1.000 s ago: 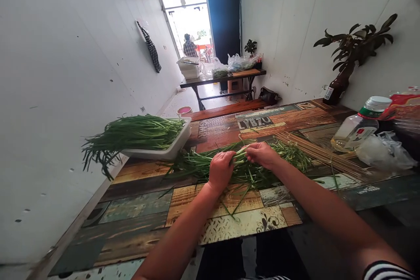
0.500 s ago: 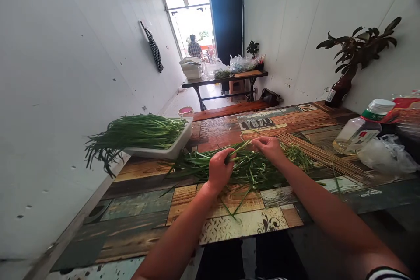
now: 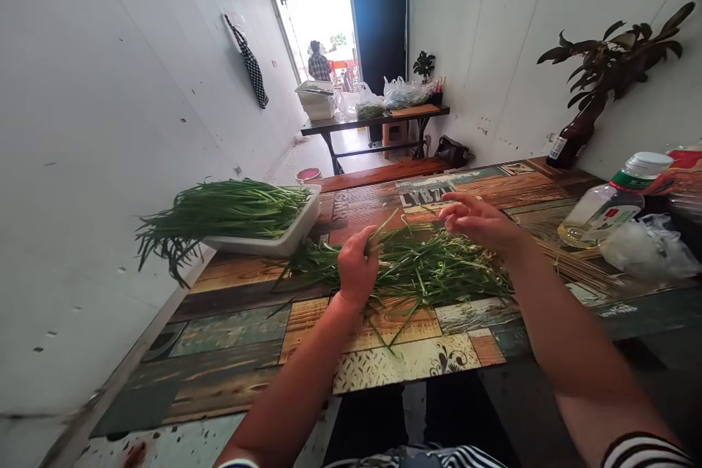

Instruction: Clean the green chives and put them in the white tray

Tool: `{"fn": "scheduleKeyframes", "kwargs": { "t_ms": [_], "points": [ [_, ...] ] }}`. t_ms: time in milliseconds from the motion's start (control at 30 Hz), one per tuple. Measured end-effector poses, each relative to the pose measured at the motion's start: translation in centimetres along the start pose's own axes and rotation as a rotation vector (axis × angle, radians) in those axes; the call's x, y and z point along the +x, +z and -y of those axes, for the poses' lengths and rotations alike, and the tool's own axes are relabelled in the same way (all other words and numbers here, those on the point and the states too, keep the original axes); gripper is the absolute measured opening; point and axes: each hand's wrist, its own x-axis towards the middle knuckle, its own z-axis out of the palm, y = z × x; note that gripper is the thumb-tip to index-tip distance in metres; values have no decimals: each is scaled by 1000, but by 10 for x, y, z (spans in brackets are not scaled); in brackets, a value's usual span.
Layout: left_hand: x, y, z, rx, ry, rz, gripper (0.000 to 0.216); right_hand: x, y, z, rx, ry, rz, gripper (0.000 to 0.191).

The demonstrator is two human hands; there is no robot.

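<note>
A loose pile of green chive stalks [image 3: 439, 270] lies on the patterned table [image 3: 235, 351] in front of me. My left hand [image 3: 356, 267] rests on the pile's left part, fingers curled around a few stalks whose tips stick up to the right. My right hand [image 3: 477, 223] hovers above the pile's far side, lifted off it, fingers apart and holding nothing. A white tray [image 3: 288, 238] heaped with more long chives [image 3: 219, 212] stands at the left, the stalks hanging over its left end.
Thin bamboo skewers [image 3: 581, 267] lie right of the pile. A clear bottle with a green-white cap [image 3: 608, 205], a plastic bag [image 3: 641, 248] and a potted plant [image 3: 614, 69] are at the right. Farther back stands a table with bags [image 3: 378, 117]; a person [image 3: 318, 66] stands in the doorway.
My right hand has let go of the stalks and risen to the right, fingers spreading. My left hand stays on the pile gripping stalks. The view has shifted slightly.
</note>
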Motion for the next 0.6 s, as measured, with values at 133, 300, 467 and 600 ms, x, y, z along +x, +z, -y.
{"fn": "scheduleKeyframes", "kwargs": {
  "t_ms": [133, 300, 467, 600],
  "points": [
    [-3, 4, 1, 39, 23, 61, 22, 5, 10, 0, -294, 57, -39, 20],
    [-5, 7, 2, 71, 50, 50, 23, 16, 51, -3, -742, 1, 128, 25],
    [-6, 8, 5, 93, 66, 43, 21, 22, 59, -19, -689, 6, 142, 13],
    [-6, 7, 5, 88, 55, 90, 14, 23, 49, -19, -489, -5, 169, 18]
  ]
}}
